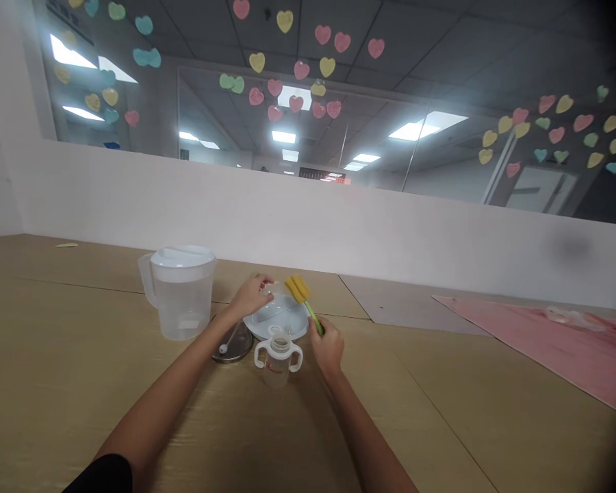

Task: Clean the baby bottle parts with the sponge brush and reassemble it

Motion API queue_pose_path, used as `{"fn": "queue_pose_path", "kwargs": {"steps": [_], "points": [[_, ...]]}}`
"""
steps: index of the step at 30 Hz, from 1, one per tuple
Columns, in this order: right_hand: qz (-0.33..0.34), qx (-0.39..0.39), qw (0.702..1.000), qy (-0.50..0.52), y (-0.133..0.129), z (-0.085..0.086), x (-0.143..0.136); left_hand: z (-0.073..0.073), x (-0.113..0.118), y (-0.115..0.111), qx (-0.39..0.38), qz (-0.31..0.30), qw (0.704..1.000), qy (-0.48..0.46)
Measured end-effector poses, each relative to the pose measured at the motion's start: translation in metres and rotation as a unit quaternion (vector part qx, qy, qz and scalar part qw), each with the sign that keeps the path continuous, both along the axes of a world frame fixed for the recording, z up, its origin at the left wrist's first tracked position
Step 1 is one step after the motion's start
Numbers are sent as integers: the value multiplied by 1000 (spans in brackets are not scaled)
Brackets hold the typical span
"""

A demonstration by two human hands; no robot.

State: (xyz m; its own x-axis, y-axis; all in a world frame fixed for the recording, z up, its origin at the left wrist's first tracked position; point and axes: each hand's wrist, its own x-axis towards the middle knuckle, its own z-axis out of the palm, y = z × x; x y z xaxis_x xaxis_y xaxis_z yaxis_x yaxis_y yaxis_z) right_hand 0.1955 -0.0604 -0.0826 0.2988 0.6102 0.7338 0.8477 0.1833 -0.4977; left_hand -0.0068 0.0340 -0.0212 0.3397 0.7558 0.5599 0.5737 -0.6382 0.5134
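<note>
In my right hand [328, 346] is a bottle brush with a yellow sponge head [298, 289] and a green handle [314, 318], the sponge tilted up to the left. My left hand [251, 296] curls its fingers around a clear plastic bottle cap [276, 290], held close to the sponge. Below both hands lies a white dish [302, 327] with clear and white small parts in it. In front of it stands an open clear baby bottle [277, 373] with two white handles. A round metal plate [241, 348] beside it bears a straw with a white end [224, 348].
A lidded clear pitcher [182, 301] with liquid stands left of my left hand. A pink sheet [544, 342] covers the table's right side, with clear plastic [569, 316] on it. A white wall [287, 216] with windows rises behind the table.
</note>
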Motion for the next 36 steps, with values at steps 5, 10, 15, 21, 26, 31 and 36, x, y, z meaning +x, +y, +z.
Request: {"fn": "queue_pose_path", "kwargs": {"steps": [5,10,15,21,26,31,36], "points": [[34,55,997,-38,-2,-2,-2,21,-10,-7,-14,-60,975,-214],[46,113,978,-168,-3,-8,-3,20,0,-16,-53,-126,962,-236],[37,153,958,-242,-5,-9,-1,17,9,-31,-27,-18,991,-128],[37,134,950,-278,-2,-12,5,23,6,-42,-44,-60,994,-77],[14,110,964,-242,1,-15,7,29,15,-51,-53,-245,953,-168],[-5,110,967,-230,-1,-11,6,34,16,-61,-23,-212,971,-108],[-17,146,953,-266,-5,-2,4,35,-3,-43,-10,-102,990,-97]]}}
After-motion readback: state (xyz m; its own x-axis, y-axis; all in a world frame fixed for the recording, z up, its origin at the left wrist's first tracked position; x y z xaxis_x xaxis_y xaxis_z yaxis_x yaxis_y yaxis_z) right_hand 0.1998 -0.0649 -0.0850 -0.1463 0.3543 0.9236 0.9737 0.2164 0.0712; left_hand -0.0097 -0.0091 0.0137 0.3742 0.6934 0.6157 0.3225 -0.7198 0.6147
